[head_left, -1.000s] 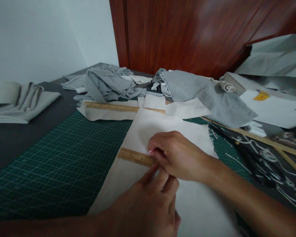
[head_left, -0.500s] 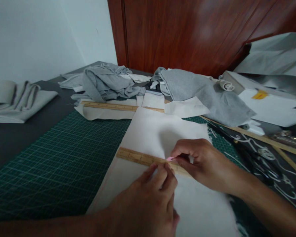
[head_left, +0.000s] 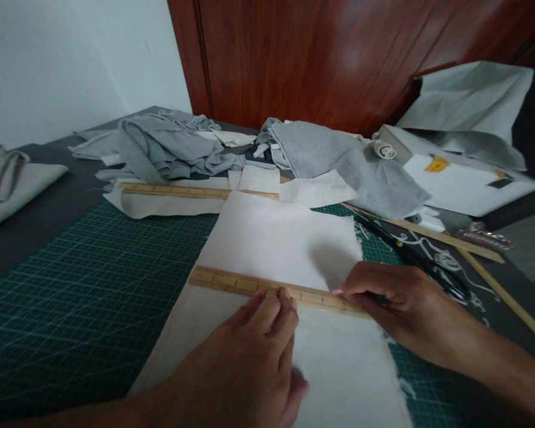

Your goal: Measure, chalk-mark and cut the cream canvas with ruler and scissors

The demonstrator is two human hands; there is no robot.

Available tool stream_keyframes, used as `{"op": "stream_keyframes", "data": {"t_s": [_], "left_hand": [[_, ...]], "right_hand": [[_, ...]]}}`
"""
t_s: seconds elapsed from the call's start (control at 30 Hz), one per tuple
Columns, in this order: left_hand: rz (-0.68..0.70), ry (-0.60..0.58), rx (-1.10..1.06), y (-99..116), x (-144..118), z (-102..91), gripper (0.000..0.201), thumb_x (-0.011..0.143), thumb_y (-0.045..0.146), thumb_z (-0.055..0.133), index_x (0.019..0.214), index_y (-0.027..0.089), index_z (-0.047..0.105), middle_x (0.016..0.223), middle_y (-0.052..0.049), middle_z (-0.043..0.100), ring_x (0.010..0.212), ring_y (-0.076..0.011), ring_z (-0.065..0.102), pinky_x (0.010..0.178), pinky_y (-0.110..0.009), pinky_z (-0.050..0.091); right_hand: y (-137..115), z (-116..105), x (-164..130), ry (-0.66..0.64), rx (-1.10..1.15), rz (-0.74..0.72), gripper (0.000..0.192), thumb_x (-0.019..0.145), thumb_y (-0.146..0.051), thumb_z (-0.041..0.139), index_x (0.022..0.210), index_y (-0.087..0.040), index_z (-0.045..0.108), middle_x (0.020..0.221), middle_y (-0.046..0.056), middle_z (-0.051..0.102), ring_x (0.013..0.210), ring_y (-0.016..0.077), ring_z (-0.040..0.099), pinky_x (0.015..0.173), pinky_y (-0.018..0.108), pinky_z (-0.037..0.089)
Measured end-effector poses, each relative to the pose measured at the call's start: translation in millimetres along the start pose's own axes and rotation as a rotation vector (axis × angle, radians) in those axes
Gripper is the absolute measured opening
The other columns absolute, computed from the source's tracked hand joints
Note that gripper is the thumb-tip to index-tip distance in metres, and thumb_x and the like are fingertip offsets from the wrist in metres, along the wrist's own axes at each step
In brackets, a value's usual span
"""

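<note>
**Ruler flat across white cloth, both hands on the job**

My left hand point(head_left: 245, 351) is nearest, its fingers side by side with the tips pressing on the wooden ruler point(head_left: 232, 281); the thumb is apart and the hand isn't closed around anything. My right hand point(head_left: 405, 303) is pinched narrow on a small pink piece point(head_left: 337, 291), perhaps chalk, right by the ruler's far edge. The ruler lies flat across the white cloth point(head_left: 285, 232), its right end partly hidden by that hand.

I'd judge the ruler light, stiff and smooth, apt to skid or swivel on fabric; mid-length, pressed straight down, is the place to take hold. The cloth looks soft and thin and would ruck if dragged, so flat fingertips suit it better than a pinch. The pink piece seems small and breakable, best gripped close to its tip.

The cloth rests on a green cutting mat point(head_left: 98, 279), with black scissors point(head_left: 408, 252) to the right. Farther off, a second ruler point(head_left: 173, 190) lies on pale strips; behind it, grey fabric point(head_left: 138, 148) sits heaped on the dark surface point(head_left: 31, 229), before a reddish wooden panel point(head_left: 316, 59).
</note>
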State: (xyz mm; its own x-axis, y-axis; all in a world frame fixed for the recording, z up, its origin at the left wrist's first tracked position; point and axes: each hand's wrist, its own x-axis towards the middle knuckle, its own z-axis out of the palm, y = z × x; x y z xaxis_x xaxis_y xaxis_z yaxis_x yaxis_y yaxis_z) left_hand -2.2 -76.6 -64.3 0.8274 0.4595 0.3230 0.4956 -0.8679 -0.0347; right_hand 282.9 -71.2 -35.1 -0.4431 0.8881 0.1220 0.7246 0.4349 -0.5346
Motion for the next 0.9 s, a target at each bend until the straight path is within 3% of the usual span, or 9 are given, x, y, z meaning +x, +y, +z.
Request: {"op": "stream_keyframes", "data": {"t_s": [0.33, 0.6, 0.77, 0.9], "left_hand": [[-0.027, 0.065, -0.017, 0, 0, 3.9, 0.045, 0.096, 0.046, 0.071, 0.12, 0.01, 0.082, 0.137, -0.014, 0.076, 0.127, -0.028, 0.066, 0.114, -0.033, 0.051], [-0.058, 0.105, -0.057, 1, -1, 10.3, 0.044, 0.101, 0.042, 0.063, 0.123, 0.009, 0.081, 0.138, -0.015, 0.075, 0.128, -0.0286, 0.066, 0.115, -0.036, 0.051], [-0.029, 0.111, -0.041, -1, -4, 14.1, 0.047, 0.104, 0.039, 0.054, 0.124, 0.006, 0.08, 0.136, -0.018, 0.075, 0.125, -0.0304, 0.067, 0.114, -0.038, 0.052], [-0.017, 0.107, -0.021, -1, -5, 12.3, 0.047, 0.104, 0.037, 0.053, 0.128, 0.004, 0.077, 0.139, -0.019, 0.074, 0.127, -0.031, 0.066, 0.114, -0.038, 0.051]], "right_hand": [[10, -16, -26, 0.023, -0.116, 0.047, 0.019, 0.108, -0.017, 0.058, 0.102, -0.026, 0.073, 0.092, -0.001, 0.076, 0.081, 0.0147, 0.075, 0.071, 0.029, 0.054], [18, -26, -45, 0.061, -0.126, 0.087, 0.019, 0.108, -0.018, 0.058, 0.102, -0.027, 0.074, 0.096, -0.002, 0.078, 0.085, 0.0128, 0.077, 0.074, 0.025, 0.056], [19, -31, -51, 0.032, -0.166, 0.15, 0.023, 0.109, -0.02, 0.056, 0.099, -0.026, 0.076, 0.095, 0.0, 0.078, 0.085, 0.0162, 0.077, 0.074, 0.03, 0.056], [22, -33, -58, 0.115, -0.173, 0.203, 0.017, 0.108, -0.025, 0.061, 0.103, -0.029, 0.077, 0.099, 0.0, 0.081, 0.087, 0.0184, 0.078, 0.074, 0.031, 0.059]]}}
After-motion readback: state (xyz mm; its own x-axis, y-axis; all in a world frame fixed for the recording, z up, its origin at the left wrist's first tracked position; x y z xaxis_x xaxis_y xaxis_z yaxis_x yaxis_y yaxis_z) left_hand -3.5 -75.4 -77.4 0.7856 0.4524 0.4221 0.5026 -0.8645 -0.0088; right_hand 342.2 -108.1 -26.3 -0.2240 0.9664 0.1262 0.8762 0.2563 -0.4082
